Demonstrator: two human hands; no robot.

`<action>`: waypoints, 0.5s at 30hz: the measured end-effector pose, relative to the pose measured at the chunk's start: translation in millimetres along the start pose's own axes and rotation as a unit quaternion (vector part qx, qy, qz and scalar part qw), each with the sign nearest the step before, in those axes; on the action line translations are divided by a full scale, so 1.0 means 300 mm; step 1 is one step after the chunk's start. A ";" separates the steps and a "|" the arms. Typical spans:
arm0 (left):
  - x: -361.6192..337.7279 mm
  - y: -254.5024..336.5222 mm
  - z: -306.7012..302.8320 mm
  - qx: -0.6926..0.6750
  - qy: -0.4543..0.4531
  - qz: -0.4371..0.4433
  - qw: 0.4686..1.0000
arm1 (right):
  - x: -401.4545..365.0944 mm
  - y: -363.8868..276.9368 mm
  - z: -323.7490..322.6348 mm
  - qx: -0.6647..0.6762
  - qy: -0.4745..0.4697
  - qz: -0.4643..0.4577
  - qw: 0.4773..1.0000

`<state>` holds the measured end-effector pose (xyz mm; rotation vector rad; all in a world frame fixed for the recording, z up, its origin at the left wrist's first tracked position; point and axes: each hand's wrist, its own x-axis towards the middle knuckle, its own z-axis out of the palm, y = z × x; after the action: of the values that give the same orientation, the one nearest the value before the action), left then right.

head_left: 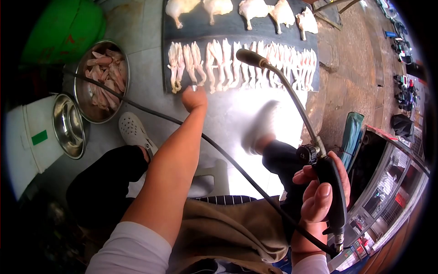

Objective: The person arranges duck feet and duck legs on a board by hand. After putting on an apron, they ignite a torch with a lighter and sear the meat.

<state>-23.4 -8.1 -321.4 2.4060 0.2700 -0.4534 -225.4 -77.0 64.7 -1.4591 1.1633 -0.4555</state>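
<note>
My right hand point(319, 192) is closed around the black handle of a gas torch point(294, 98), whose long metal neck slants up and left. The torch nozzle is over the row of pale, narrow poultry pieces point(226, 64) on a dark board point(237, 37). No flame can be made out. At the board's near edge, below the left end of the row, my left hand point(195, 98) is closed. A small shiny metal bit point(194, 86) shows at its fingers; what it is I cannot make out. Several poultry leg quarters point(253, 9) lie along the board's far side.
A steel bowl point(82, 112) of similar poultry pieces stands left, beside an empty steel bowl point(68, 132), a white container point(27, 141) and a green tub point(68, 32). The torch's black hose point(237, 164) crosses below my left forearm. Right stands a glass-sided cabinet point(388, 196).
</note>
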 end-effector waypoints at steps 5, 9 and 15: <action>-0.035 -0.031 0.014 -0.070 -0.008 -0.040 0.997 | -0.004 0.020 0.005 0.012 -0.006 -0.018 1.000; -0.052 -0.029 0.003 -0.089 -0.026 -0.071 0.993 | 0.000 0.037 0.001 -0.013 -0.022 -0.031 0.999; -0.046 -0.056 -0.002 -0.093 -0.041 -0.065 0.993 | 0.015 0.053 0.013 -0.004 -0.047 -0.036 0.998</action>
<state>-41.2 3.8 -325.3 2.1912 0.4154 -0.5607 -226.7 -76.5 47.9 -1.5165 1.0415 -0.4279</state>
